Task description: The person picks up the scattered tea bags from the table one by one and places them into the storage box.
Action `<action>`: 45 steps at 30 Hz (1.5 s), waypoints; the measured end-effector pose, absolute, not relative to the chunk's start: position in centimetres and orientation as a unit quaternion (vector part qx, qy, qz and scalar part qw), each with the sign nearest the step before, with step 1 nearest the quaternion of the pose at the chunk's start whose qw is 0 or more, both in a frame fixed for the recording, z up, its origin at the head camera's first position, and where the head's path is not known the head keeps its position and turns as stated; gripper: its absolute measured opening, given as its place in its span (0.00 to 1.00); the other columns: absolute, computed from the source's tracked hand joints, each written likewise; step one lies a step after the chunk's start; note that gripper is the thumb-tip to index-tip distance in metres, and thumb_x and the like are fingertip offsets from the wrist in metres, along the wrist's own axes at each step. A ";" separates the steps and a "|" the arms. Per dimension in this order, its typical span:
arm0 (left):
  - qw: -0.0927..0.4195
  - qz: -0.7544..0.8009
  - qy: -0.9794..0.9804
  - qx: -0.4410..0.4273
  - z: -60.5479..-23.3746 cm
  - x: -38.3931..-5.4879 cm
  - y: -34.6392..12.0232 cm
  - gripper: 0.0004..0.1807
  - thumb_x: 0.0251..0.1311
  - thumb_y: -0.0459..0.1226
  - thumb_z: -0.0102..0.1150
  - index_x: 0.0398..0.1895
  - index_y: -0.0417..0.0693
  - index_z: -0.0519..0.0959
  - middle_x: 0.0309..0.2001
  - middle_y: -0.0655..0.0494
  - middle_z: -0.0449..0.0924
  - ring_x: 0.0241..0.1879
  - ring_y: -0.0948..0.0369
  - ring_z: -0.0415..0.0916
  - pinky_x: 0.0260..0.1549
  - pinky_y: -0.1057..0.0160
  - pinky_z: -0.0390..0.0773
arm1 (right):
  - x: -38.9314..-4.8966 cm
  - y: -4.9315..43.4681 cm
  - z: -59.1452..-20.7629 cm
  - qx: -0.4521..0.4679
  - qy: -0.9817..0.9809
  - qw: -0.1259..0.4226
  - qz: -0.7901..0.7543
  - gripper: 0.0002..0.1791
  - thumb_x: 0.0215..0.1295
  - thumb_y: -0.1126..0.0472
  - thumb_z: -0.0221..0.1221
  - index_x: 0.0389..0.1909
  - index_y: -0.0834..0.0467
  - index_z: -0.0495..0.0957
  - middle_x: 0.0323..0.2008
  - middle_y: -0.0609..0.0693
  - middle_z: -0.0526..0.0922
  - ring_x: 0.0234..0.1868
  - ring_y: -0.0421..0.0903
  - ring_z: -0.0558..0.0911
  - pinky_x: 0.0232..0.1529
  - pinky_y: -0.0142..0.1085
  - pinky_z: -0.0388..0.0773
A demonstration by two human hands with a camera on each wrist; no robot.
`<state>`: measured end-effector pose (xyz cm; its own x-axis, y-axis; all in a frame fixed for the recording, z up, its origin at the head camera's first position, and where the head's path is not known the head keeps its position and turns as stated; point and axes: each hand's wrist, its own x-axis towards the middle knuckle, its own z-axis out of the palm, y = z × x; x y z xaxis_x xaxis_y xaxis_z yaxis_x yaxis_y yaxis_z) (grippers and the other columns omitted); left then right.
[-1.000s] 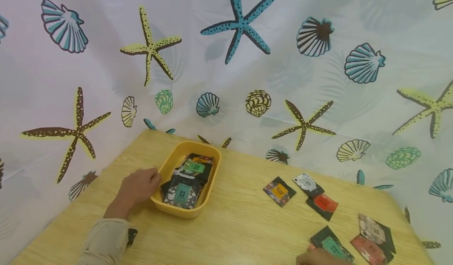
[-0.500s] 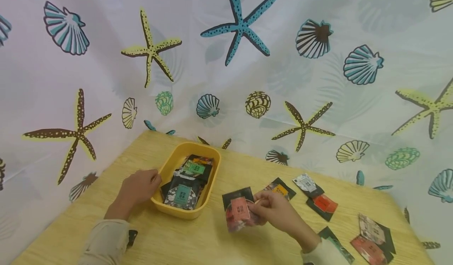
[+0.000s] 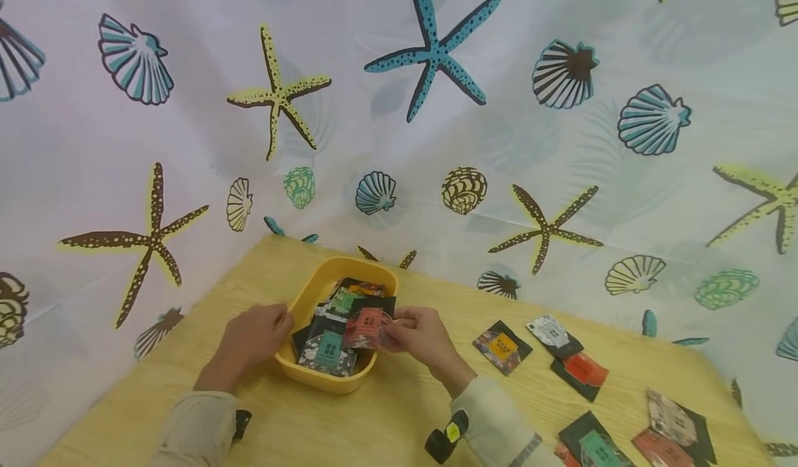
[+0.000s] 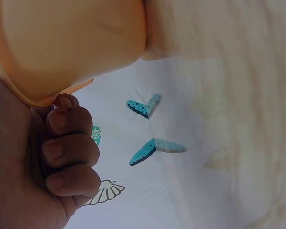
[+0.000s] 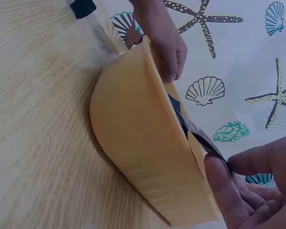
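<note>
A yellow plastic bin (image 3: pixel 321 382) stands on the table, with several flat packets (image 3: pixel 327 350) lying in it; the top one bears a teal label. My left hand (image 3: pixel 257 335) grips the bin's left rim, its fingers (image 4: pixel 69 150) curled in the left wrist view. Over the bin's right side, my right hand (image 3: pixel 422 337) pinches a dark packet with a red label (image 3: pixel 366 323) between thumb and fingers. That packet covers part of those beneath it. Seen from the right wrist, the held packet (image 5: pixel 200 133) is edge-on above the bin's rim (image 5: pixel 171 112).
More packets lie on the table at the right: an orange-labelled one (image 3: pixel 503 347), a white-labelled one (image 3: pixel 553 335) touching a red-labelled one (image 3: pixel 582 370), a green-labelled one (image 3: pixel 595 443) and an overlapping group (image 3: pixel 673 418). A curtain with starfish and shells (image 3: pixel 405 141) hangs behind.
My right hand picked up the red-labelled packet from the right and carried it left to over the bin. My left hand has stayed on the rim. The head view has shifted slightly.
</note>
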<state>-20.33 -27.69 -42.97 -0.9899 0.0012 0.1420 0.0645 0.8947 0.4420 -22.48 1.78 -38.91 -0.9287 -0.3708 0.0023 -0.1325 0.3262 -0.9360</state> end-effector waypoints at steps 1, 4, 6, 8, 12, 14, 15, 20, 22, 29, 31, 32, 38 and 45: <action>0.071 -0.230 -0.970 -0.020 -43.0 -20.3 -27.6 0.16 0.71 0.43 0.43 0.22 0.51 0.68 0.18 0.56 0.65 0.19 0.61 0.64 0.23 0.64 0.63 | -22.6 1.5 -39.1 -0.157 0.807 0.106 -0.559 0.22 0.69 0.68 0.56 0.61 0.76 0.71 0.48 0.72 0.83 0.44 0.57 0.89 0.42 0.43 0.86; 0.082 -0.229 -0.970 -0.030 -43.0 -20.3 -27.5 0.18 0.72 0.42 0.43 0.21 0.51 0.67 0.17 0.56 0.64 0.18 0.60 0.62 0.22 0.63 0.62 | -22.7 1.0 -39.5 -0.164 0.810 0.103 -0.553 0.23 0.70 0.68 0.56 0.62 0.75 0.70 0.51 0.72 0.83 0.48 0.59 0.87 0.46 0.45 0.85; 0.088 -0.228 -0.969 -0.036 -43.1 -20.3 -27.5 0.19 0.72 0.42 0.42 0.19 0.51 0.66 0.17 0.56 0.63 0.17 0.60 0.62 0.21 0.63 0.62 | -22.6 1.0 -39.6 -0.167 0.807 0.106 -0.557 0.24 0.70 0.68 0.56 0.64 0.74 0.69 0.52 0.71 0.82 0.49 0.60 0.87 0.48 0.46 0.84; 0.093 -0.224 -0.969 -0.039 -43.1 -20.4 -27.5 0.19 0.72 0.42 0.42 0.19 0.51 0.66 0.16 0.56 0.63 0.16 0.60 0.62 0.20 0.63 0.62 | -22.7 1.3 -39.7 -0.172 0.810 0.097 -0.552 0.24 0.70 0.68 0.56 0.64 0.73 0.69 0.52 0.69 0.83 0.50 0.59 0.87 0.48 0.45 0.84; 0.088 -0.215 -0.972 -0.036 -42.9 -20.4 -27.6 0.18 0.72 0.42 0.43 0.20 0.51 0.67 0.17 0.56 0.65 0.18 0.60 0.63 0.21 0.63 0.63 | -23.2 3.0 -39.5 -0.177 0.819 0.077 -0.540 0.22 0.70 0.68 0.55 0.63 0.71 0.71 0.51 0.68 0.84 0.49 0.59 0.87 0.47 0.43 0.84; 0.085 -0.214 -0.973 -0.036 -42.8 -20.3 -27.6 0.18 0.72 0.42 0.43 0.21 0.51 0.67 0.17 0.56 0.65 0.18 0.60 0.63 0.22 0.63 0.63 | -23.7 4.4 -39.5 -0.166 0.829 0.067 -0.530 0.21 0.70 0.69 0.55 0.62 0.70 0.72 0.50 0.67 0.84 0.49 0.58 0.86 0.47 0.42 0.84; 0.083 -0.213 -0.973 -0.036 -42.7 -20.3 -27.6 0.18 0.72 0.42 0.42 0.21 0.51 0.68 0.17 0.56 0.65 0.18 0.60 0.63 0.22 0.63 0.63 | -24.0 5.2 -39.4 -0.159 0.835 0.061 -0.523 0.21 0.70 0.69 0.55 0.62 0.70 0.72 0.50 0.67 0.83 0.49 0.58 0.86 0.47 0.43 0.84; 0.083 -0.216 -0.972 -0.036 -42.4 -20.3 -27.6 0.18 0.72 0.42 0.42 0.21 0.51 0.68 0.18 0.56 0.66 0.18 0.60 0.63 0.22 0.63 0.63 | -25.6 10.0 -39.1 -0.125 0.882 0.035 -0.452 0.22 0.69 0.67 0.57 0.62 0.69 0.73 0.51 0.66 0.82 0.51 0.59 0.85 0.47 0.44 0.84; 0.081 -0.216 -0.972 -0.035 -42.4 -20.3 -27.6 0.17 0.72 0.43 0.42 0.21 0.51 0.68 0.18 0.56 0.66 0.18 0.60 0.63 0.22 0.63 0.63 | -26.0 11.9 -39.2 -0.112 0.905 0.033 -0.410 0.23 0.69 0.65 0.57 0.63 0.69 0.71 0.52 0.66 0.82 0.53 0.59 0.84 0.48 0.45 0.83; 0.076 -0.216 -0.973 -0.032 -42.5 -20.3 -27.5 0.17 0.71 0.42 0.42 0.22 0.50 0.68 0.18 0.56 0.65 0.19 0.60 0.63 0.23 0.63 0.63 | -26.4 16.9 -40.1 -0.074 0.964 0.063 -0.247 0.34 0.65 0.60 0.59 0.68 0.71 0.63 0.64 0.72 0.71 0.49 0.63 0.82 0.45 0.50 0.81; 0.075 -0.216 -0.973 -0.030 -42.6 -20.3 -27.5 0.17 0.71 0.42 0.42 0.22 0.50 0.67 0.18 0.56 0.65 0.18 0.60 0.63 0.23 0.64 0.63 | -26.4 17.6 -40.4 -0.063 0.971 0.063 -0.221 0.36 0.64 0.60 0.61 0.69 0.72 0.62 0.66 0.73 0.68 0.52 0.65 0.81 0.50 0.53 0.79; 0.075 -0.217 -0.973 -0.031 -42.6 -20.2 -27.5 0.17 0.71 0.42 0.42 0.22 0.50 0.67 0.18 0.56 0.65 0.18 0.60 0.63 0.23 0.64 0.63 | -26.4 17.9 -40.7 -0.060 0.974 0.061 -0.211 0.36 0.63 0.60 0.62 0.68 0.72 0.62 0.66 0.74 0.68 0.55 0.67 0.79 0.54 0.55 0.77; 0.075 -0.221 -0.972 -0.031 -42.8 -20.2 -27.6 0.17 0.72 0.42 0.42 0.21 0.51 0.67 0.18 0.56 0.65 0.18 0.60 0.63 0.22 0.64 0.62 | -26.6 18.5 -41.2 -0.051 0.977 0.058 -0.198 0.38 0.60 0.59 0.64 0.67 0.72 0.63 0.65 0.73 0.70 0.64 0.71 0.71 0.61 0.61 0.71; 0.073 -0.220 -0.972 -0.026 -42.8 -20.3 -27.7 0.17 0.72 0.43 0.42 0.22 0.50 0.68 0.18 0.56 0.66 0.19 0.61 0.64 0.23 0.63 0.63 | -27.1 18.7 -41.8 -0.038 0.980 0.082 -0.177 0.43 0.57 0.54 0.69 0.67 0.73 0.64 0.59 0.71 0.74 0.57 0.65 0.77 0.58 0.58 0.73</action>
